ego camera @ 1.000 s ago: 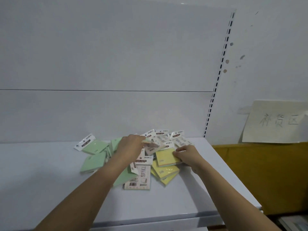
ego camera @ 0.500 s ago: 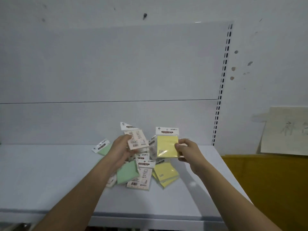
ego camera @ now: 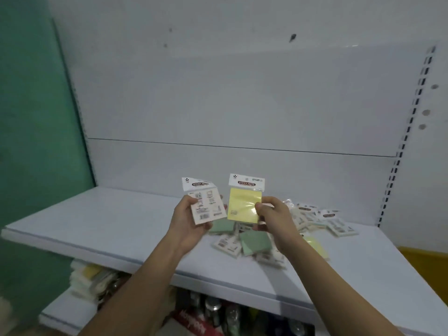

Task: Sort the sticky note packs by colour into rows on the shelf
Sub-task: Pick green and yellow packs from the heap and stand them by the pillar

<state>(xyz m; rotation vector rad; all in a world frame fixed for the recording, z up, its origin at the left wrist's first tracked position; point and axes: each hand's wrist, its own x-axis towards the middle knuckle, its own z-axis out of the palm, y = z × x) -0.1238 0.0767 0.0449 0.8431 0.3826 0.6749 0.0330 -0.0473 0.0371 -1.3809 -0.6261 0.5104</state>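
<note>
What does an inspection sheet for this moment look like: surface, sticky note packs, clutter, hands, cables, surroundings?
Surface: white shelf, bare at left.
Job's things: mixed pile of green, yellow and back-up packs, unsorted; no rows yet.
Clutter: nothing seen on the shelf.
Hands: left hand holds a pack showing its printed back; right hand pinches a yellow pack; both lifted.
Cables: nothing seen.
Surroundings: white back panel; lower shelf goods; green wall left.

"What is the yellow pack made of?"
"Paper notes in a shiny, see-through plastic wrap with a white paper top. The pale pack has a printed paper back."
"And the shelf?"
"Smooth, painted, a bit dull. It looks like metal."
</note>
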